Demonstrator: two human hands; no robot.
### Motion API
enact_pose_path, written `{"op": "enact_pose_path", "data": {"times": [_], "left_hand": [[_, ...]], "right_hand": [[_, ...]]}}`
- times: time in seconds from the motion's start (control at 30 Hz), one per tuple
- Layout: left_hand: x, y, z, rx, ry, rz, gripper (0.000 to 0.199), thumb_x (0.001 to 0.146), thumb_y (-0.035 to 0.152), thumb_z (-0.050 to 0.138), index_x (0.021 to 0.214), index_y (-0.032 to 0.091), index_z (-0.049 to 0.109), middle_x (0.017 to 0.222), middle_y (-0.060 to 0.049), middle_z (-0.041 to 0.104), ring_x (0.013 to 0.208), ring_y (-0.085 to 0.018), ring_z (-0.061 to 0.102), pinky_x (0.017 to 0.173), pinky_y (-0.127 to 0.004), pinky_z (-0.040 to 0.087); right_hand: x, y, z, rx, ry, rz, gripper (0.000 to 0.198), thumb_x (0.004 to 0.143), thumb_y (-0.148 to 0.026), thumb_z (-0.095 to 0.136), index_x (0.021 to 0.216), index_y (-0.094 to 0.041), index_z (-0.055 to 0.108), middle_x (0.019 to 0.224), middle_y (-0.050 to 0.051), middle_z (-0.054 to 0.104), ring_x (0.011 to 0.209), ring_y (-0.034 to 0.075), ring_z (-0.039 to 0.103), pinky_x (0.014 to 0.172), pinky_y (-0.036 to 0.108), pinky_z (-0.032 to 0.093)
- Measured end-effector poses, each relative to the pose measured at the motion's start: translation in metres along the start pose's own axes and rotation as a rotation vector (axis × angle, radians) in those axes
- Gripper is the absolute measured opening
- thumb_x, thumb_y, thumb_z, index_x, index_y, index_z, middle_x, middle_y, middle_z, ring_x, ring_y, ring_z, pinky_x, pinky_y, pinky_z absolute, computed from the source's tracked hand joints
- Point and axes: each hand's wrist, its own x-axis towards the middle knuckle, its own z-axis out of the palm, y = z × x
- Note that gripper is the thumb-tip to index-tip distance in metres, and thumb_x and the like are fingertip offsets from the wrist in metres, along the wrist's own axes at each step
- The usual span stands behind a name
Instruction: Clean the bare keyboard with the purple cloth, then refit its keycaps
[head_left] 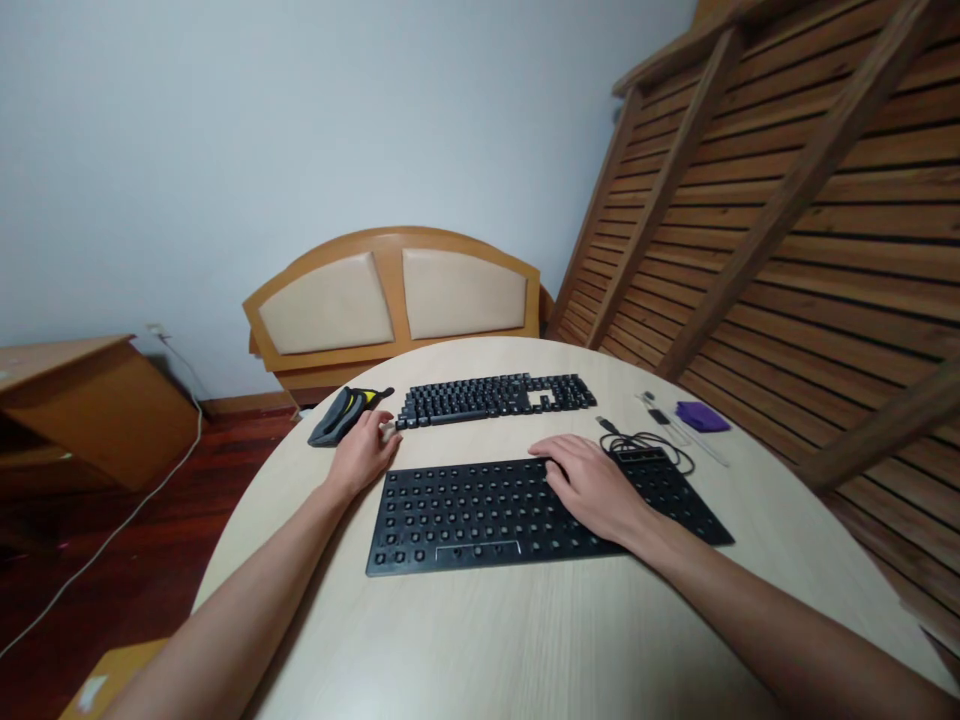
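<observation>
My left hand (363, 455) is at the left end of a block of loose black keycaps (465, 400), set out in keyboard order. Its fingertips are by the lowest left keycap, thumb apart from the index finger; whether they touch it is too small to tell. A black keyboard base (457, 515) without keycaps lies in front, its bare switches showing. Over its right half rests my right hand (589, 480), palm down, fingers stretched to the left and holding nothing visible. That hand hides some of the switches.
Left of the keycaps lies a grey, black and yellow object (346, 415). A black cable (649, 440) coils behind the base's right end. Further right are a purple pouch (701, 416) and small thin items. All stand on a round pale table (480, 640).
</observation>
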Motion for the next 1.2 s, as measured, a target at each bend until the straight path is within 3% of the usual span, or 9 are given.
{"op": "enact_pose_path", "data": {"times": [0.1, 0.27, 0.53, 0.87, 1.2], "left_hand": [[-0.002, 0.001, 0.001, -0.076, 0.039, -0.007, 0.036, 0.088, 0.040, 0.054, 0.118, 0.019, 0.051, 0.115, -0.010, 0.058, 0.091, -0.024, 0.065, 0.084, -0.035, 0.053], [0.002, 0.003, 0.004, -0.109, 0.048, -0.031, 0.036, 0.088, 0.040, 0.056, 0.117, 0.020, 0.052, 0.113, -0.009, 0.058, 0.089, -0.023, 0.065, 0.082, -0.035, 0.053], [0.007, 0.005, 0.008, -0.043, 0.041, -0.056, 0.035, 0.088, 0.039, 0.060, 0.118, 0.022, 0.054, 0.118, -0.007, 0.060, 0.095, -0.024, 0.065, 0.080, -0.033, 0.051], [0.010, 0.003, 0.009, 0.003, 0.041, -0.034, 0.022, 0.091, 0.037, 0.059, 0.108, 0.024, 0.066, 0.109, -0.004, 0.061, 0.082, -0.019, 0.063, 0.073, -0.028, 0.048], [0.000, -0.001, -0.003, -0.046, 0.065, -0.037, 0.020, 0.093, 0.037, 0.056, 0.101, 0.021, 0.065, 0.101, -0.005, 0.065, 0.081, -0.021, 0.064, 0.071, -0.030, 0.046]], "right_hand": [[-0.011, -0.003, 0.000, 0.012, -0.058, -0.036, 0.035, 0.096, -0.035, 0.047, 0.126, -0.025, 0.062, 0.128, 0.007, 0.065, 0.120, 0.027, 0.057, 0.105, 0.047, 0.043], [-0.020, 0.001, 0.006, 0.012, -0.212, -0.088, 0.071, 0.086, -0.057, 0.059, 0.148, -0.024, 0.044, 0.153, 0.009, 0.044, 0.140, 0.032, 0.038, 0.119, 0.054, 0.026], [-0.017, 0.005, 0.011, -0.003, -0.206, -0.068, 0.063, 0.090, -0.058, 0.054, 0.144, -0.026, 0.049, 0.150, 0.007, 0.047, 0.139, 0.032, 0.040, 0.116, 0.054, 0.032], [-0.016, 0.005, 0.010, -0.016, -0.187, -0.090, 0.060, 0.091, -0.055, 0.055, 0.142, -0.022, 0.052, 0.148, 0.010, 0.049, 0.137, 0.031, 0.042, 0.115, 0.053, 0.035], [-0.014, 0.002, 0.009, -0.052, -0.182, -0.070, 0.058, 0.091, -0.052, 0.055, 0.140, -0.020, 0.053, 0.146, 0.010, 0.052, 0.135, 0.030, 0.045, 0.113, 0.052, 0.037]]}}
